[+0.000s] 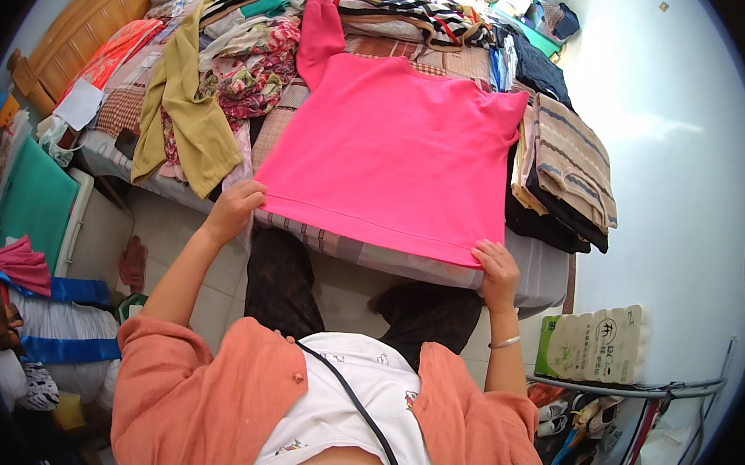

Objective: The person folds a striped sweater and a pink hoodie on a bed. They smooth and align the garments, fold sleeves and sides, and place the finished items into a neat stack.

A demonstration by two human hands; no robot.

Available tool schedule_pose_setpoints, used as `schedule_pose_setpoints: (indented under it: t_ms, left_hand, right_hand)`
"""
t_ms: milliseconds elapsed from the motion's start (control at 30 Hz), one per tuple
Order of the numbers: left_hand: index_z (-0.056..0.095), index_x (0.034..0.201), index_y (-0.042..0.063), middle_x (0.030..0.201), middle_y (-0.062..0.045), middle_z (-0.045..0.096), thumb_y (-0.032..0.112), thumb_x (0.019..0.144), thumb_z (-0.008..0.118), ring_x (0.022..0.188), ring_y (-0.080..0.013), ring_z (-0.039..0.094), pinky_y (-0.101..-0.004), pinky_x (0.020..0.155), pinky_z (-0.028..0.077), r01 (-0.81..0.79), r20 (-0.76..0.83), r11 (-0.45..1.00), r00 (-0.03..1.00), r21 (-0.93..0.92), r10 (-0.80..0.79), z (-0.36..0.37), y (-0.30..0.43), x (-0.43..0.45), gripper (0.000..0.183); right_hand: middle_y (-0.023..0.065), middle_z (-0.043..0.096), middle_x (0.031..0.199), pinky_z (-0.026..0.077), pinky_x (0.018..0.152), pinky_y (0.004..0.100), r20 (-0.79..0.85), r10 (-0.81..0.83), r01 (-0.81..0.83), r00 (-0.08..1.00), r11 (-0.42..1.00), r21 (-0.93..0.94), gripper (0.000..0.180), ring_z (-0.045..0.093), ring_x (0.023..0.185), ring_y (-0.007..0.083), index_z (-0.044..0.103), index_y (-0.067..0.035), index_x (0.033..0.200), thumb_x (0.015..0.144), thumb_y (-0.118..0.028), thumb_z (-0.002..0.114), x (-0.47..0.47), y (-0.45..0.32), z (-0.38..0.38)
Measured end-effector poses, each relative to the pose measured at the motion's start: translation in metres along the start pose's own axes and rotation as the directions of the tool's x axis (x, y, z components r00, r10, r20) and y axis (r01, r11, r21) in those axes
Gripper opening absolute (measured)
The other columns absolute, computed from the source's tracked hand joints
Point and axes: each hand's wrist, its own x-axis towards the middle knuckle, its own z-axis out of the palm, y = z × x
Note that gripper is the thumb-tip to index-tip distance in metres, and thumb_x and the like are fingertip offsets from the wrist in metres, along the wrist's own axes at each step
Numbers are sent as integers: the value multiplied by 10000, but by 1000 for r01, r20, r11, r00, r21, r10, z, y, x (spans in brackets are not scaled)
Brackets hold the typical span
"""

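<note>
A bright pink sweatshirt (396, 151) lies spread on the bed, its hem towards me and its neckline away. My left hand (238, 208) grips the left corner of the hem at the bed's near edge. The right corner of the hem is pinched in my right hand (497, 269), with a bangle on that wrist. One sleeve stretches up and away at the far left; the other is mostly hidden at the right side. Folded clothes, with a striped beige knit (575, 162) on top, are stacked just right of the sweatshirt.
Olive trousers (182, 106) and a floral garment (254, 72) lie left on the bed. Striped clothing (386, 9) lies across the far side. A teal-lidded box (35, 199) stands at left; a pack of paper rolls (593, 345) rests on a rack at right, by the wall.
</note>
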Motion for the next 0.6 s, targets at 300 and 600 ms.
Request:
schedule_pose_setpoints:
  t_ms: [300,600]
  left_hand:
    - [641,928,40,961,-118,640,44,759,726,988,-343,614,-427,859,500,40,461,984,886,-173,45,51,-6,-39,190]
    - [641,1128,21,972,-19,665,303,1008,629,886,-116,632,-258,828,500,614,191,344,639,-710,-745,93,-145,57,307]
  right_hand:
    - [68,735,1109,451,1075,459,236,127,-106,963,989,-98,228,655,1136,276,737,-98,955,795,14,620,-70,30,31]
    - [114,614,1378,302,1176,489,336,205,-237,919,970,56,302,483,1368,304,714,-116,1127,829,-167,696,-1,-11,17]
